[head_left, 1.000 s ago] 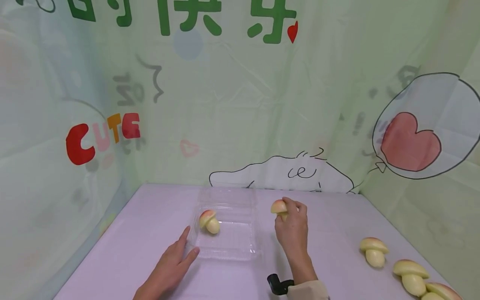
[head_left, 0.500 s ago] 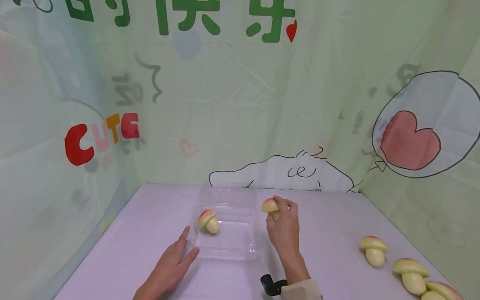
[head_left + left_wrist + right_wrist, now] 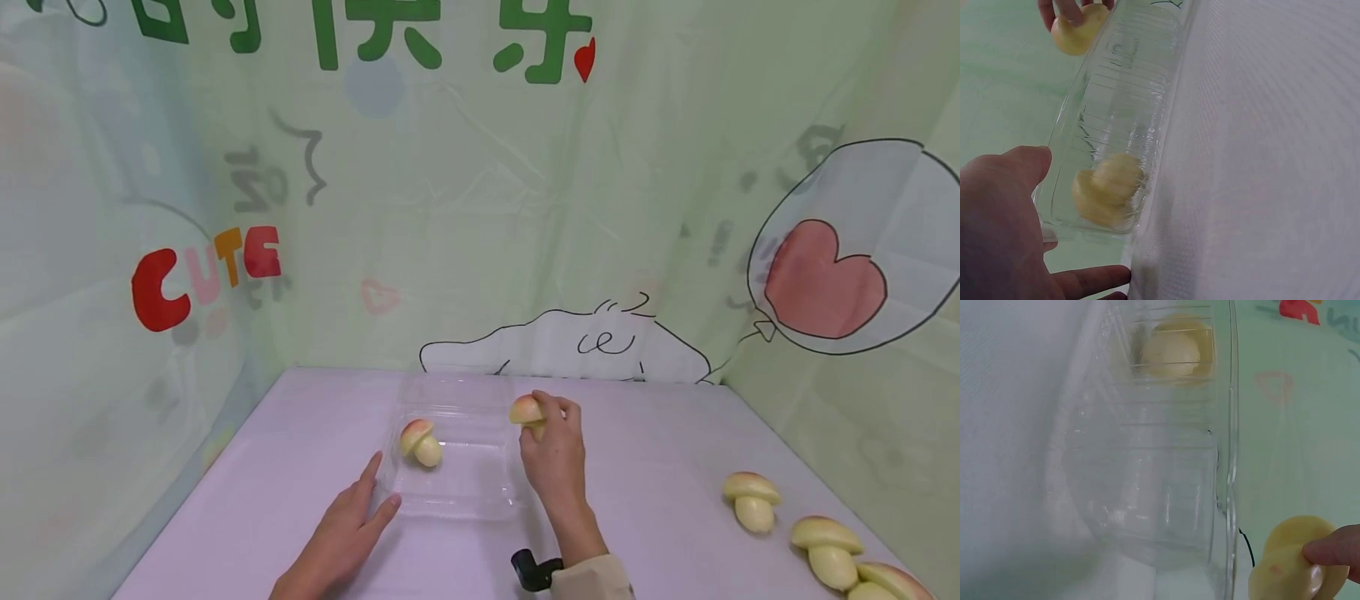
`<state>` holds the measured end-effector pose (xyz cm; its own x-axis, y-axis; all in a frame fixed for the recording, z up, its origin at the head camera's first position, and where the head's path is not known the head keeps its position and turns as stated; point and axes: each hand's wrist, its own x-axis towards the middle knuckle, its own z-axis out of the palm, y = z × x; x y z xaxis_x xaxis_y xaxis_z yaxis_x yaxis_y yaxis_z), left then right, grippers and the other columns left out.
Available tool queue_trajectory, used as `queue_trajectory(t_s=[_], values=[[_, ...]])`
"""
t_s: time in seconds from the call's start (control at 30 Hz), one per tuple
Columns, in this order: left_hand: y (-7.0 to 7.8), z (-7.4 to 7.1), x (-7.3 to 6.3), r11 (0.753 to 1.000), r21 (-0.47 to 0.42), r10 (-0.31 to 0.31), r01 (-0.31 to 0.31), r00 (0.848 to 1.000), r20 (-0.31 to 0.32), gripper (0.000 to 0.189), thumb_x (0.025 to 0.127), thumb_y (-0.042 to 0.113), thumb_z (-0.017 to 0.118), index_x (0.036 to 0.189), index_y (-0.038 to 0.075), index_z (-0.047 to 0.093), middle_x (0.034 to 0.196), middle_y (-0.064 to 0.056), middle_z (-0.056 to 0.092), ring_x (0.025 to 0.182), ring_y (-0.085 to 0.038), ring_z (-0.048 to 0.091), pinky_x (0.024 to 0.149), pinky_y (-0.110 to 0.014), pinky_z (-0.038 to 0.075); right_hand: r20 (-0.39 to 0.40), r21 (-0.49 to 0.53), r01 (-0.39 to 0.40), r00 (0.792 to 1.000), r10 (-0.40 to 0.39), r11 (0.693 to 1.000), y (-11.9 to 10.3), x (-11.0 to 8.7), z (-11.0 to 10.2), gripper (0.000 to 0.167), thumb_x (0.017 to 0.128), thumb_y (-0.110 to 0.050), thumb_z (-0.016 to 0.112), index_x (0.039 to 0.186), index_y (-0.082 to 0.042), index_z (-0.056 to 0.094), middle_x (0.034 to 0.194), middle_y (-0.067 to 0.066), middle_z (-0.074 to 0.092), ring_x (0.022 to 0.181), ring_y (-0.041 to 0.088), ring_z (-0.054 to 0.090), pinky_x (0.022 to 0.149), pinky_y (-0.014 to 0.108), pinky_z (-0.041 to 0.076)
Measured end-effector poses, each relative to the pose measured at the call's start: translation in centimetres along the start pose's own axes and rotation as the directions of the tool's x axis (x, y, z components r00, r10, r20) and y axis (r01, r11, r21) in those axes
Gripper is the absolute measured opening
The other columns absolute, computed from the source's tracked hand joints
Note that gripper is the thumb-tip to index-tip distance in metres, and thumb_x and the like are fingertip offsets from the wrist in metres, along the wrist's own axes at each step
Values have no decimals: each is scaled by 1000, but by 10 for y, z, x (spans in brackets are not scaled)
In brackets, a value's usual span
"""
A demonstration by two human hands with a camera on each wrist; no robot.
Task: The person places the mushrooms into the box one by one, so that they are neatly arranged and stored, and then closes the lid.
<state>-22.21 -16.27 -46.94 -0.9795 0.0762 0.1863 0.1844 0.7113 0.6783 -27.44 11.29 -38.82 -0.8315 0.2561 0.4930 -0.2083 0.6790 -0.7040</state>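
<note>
A clear plastic clamshell box (image 3: 474, 479) lies on the table with its lid folded back. In its left part rests a toy mushroom (image 3: 422, 443) with a red-tinged cap, also visible through the wall in the left wrist view. My left hand (image 3: 341, 525) is at the box's near left corner, fingers extended and thumb spread along the side. With thumb and fingertips, my right hand (image 3: 557, 462) pinches a second mushroom (image 3: 527, 410) by the far right edge of the box. That mushroom is held up, its cap to the left; the fingers hide part of its stem.
More toy mushrooms lie at the right of the table, one (image 3: 753, 502) apart and two (image 3: 827, 552) close together near the front corner. Printed fabric walls (image 3: 480, 208) enclose the back and sides of the lilac tabletop (image 3: 645, 500).
My right hand has moved left with its mushroom, from well right of the box to its right edge. My left hand and the mushroom in the box have stayed put.
</note>
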Motion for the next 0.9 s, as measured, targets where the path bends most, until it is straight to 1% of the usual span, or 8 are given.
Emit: queue_trajectory(t_s=[0.23,0.37,0.57,0.73,0.9], values=[[0,1,0,1000,5,2,-2,1000,-2,77,105,52,54,164,9,28,145,-25,58,139,-46,50,114,-65,37,5,2,22,1000,-22,1000,-2,-2,4,51,86,8,73,134,-6,65,135,23,54,114,47,66,93,61,56],[0,-1,-2,1000,9,2,-2,1000,-2,77,105,52,54,164,9,28,145,-25,58,139,-47,50,113,-66,37,-6,8,40,999,-40,999,-3,-3,7,51,84,9,73,132,-6,66,132,23,56,111,46,67,91,60,57],[1,-2,-3,1000,8,9,-9,1000,-12,76,105,50,54,163,10,28,145,-24,58,140,-46,50,113,-65,38,16,6,23,1000,-23,1000,-6,-4,12,52,84,8,75,133,-7,66,133,22,55,112,45,67,93,59,57],[0,-1,-2,1000,11,23,-23,1000,-20,75,105,49,55,163,9,29,144,-24,59,139,-45,51,113,-64,38,15,5,41,999,-41,999,-7,-4,16,51,84,9,76,132,-5,67,130,23,57,112,45,67,93,59,57],[1,-2,-1,1000,9,20,-20,1000,-10,76,105,50,54,164,9,28,146,-25,57,140,-47,49,114,-65,37,17,12,51,999,-51,999,-7,-4,19,50,83,10,75,130,-5,67,129,23,58,110,45,67,92,59,57]])
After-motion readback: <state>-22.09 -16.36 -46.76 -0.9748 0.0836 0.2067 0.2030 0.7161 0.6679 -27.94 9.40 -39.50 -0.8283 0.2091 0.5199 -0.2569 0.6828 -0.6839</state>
